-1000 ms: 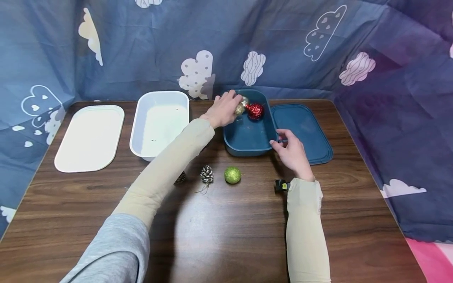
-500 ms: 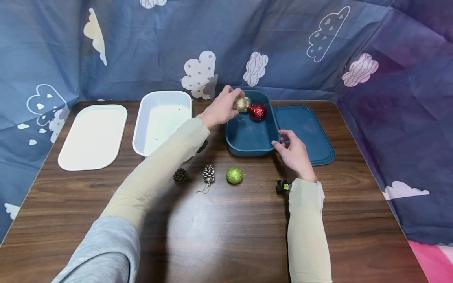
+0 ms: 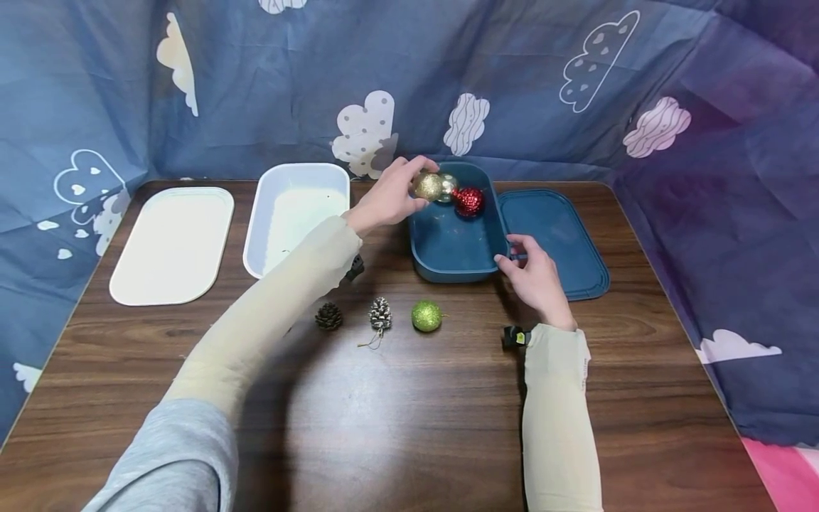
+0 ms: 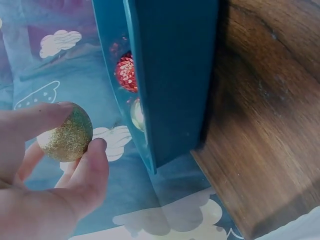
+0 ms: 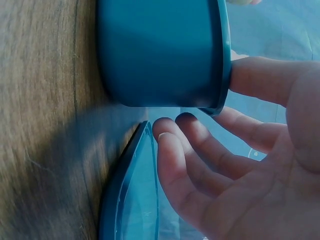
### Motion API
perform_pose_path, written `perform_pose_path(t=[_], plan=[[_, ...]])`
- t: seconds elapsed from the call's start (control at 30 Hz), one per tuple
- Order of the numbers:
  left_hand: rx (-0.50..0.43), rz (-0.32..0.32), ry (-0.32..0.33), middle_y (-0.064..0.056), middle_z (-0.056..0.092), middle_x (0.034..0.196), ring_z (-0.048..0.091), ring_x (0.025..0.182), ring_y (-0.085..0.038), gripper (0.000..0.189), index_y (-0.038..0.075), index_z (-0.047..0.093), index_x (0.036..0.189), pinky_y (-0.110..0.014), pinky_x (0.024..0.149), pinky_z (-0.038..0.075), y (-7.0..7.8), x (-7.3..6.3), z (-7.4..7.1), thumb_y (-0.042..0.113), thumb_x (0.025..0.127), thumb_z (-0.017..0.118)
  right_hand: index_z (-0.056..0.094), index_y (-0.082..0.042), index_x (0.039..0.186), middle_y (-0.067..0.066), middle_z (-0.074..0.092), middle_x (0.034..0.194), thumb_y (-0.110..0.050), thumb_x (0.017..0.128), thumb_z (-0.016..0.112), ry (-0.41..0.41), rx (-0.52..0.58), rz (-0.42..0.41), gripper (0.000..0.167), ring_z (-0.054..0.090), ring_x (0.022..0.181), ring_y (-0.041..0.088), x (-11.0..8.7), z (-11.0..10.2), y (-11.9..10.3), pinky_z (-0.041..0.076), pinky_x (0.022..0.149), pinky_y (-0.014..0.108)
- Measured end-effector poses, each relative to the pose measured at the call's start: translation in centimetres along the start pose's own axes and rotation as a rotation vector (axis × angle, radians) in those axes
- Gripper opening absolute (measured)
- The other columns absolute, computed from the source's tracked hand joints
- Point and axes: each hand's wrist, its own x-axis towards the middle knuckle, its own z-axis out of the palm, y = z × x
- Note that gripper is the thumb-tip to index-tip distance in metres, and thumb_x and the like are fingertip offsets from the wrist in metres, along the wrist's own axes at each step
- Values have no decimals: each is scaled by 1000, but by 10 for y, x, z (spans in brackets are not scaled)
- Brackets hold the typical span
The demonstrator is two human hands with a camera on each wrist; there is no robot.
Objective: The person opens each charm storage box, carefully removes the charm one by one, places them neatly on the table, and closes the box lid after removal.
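Note:
My left hand (image 3: 392, 193) pinches a gold glitter ball (image 3: 428, 186) between thumb and fingertips, over the left rim of a dark blue box (image 3: 456, 276). The left wrist view shows the gold ball (image 4: 70, 134) apart from the box wall (image 4: 175, 80). Inside the box, toward the back, lie a shiny pale gold ball (image 3: 448, 186) and a textured red ball (image 3: 470, 202). At the near right corner, my right hand (image 3: 534, 276) holds the box rim, with the thumb on the near side. In the right wrist view its other fingers (image 5: 172, 160) curl below the rim.
A blue lid (image 3: 553, 242) lies right of the box. Farther left are a white box (image 3: 251, 238) and a white lid (image 3: 171, 245). Two pine cones, one dark (image 3: 329, 317) and one frosted (image 3: 380, 314), and a green glitter ball (image 3: 426, 316) lie in front on the table (image 3: 397, 441).
My left hand has lifted the gold glitter ball from beside the other balls and moved it left to the box's rim. The right hand keeps its hold on the corner.

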Motion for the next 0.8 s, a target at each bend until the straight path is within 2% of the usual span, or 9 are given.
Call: perform_pose_path(t=[0.3,0.5,0.63,0.8], plan=[[-48,15,14,-13,48,118,51,108,-29,47,16,52,131,-36,90,46,7,-11,-7,13,88,69,39,-11,145,20,50,129,-35,98,53,-1,-7,1,55,52,110,34,0,0,1,45,92,51],[-86,54,42,-11,51,116,53,104,-24,45,16,54,130,-35,91,47,12,-18,-10,24,88,69,39,-11,145,20,50,130,-37,98,53,-2,-9,-1,56,52,111,35,0,0,2,45,93,52],[-96,87,50,-9,54,114,52,108,-23,41,17,54,129,-35,93,47,14,-21,-12,30,91,64,38,-11,145,20,50,130,-38,98,53,-5,-6,3,56,51,111,35,0,0,2,45,92,51],[-101,92,59,-10,57,116,52,112,-24,40,17,53,129,-36,95,46,17,-27,-14,28,92,63,39,-11,145,20,51,127,-36,98,53,-6,-8,-4,55,51,109,34,1,1,2,45,87,47]])
